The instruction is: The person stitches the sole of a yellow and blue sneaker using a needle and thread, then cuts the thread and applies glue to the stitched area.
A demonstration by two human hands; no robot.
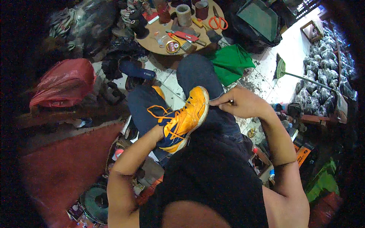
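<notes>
Red plastic at far left: showing as a bulging bag [62, 85]. Below, near the lower edge: showing a round fan [95, 203]. Moving right: showing a navy slipper [136, 70], lying just beyond the left leg [140, 100]. At top centre: showing a round table [150, 42], standing beyond both legs.

With the left hand [160, 133]: reaching into the opening of the shoe [192, 110], leaving only the wrist area visible. Hiding all fingers of this hand; not allowing any telling of whether spread, curled or pressed together. Holding the shoe above the lap, between left hand and right hand, pointing its toe forward and slightly right, turning its pale sole [206, 106] toward the right. Showing orange and navy on the upper, with orange laces looping loosely at the left.

On the table, left to right: bearing a round tin [172, 46], a thread spool [184, 16] and orange-handled scissors [218, 23]. Farther right: showing a green sheet [232, 62], spreading beyond the right hand.

With the right hand [243, 102]: curling the fingers, bringing thumb and index finger together at the toe edge of the sole. Pinching a thin item between these two; being too small to identify.

Farther right: showing a green-headed broom [280, 66], extending its pole rightward. At far right: showing many tied plastic bags [321, 81], packing closely together.
</notes>
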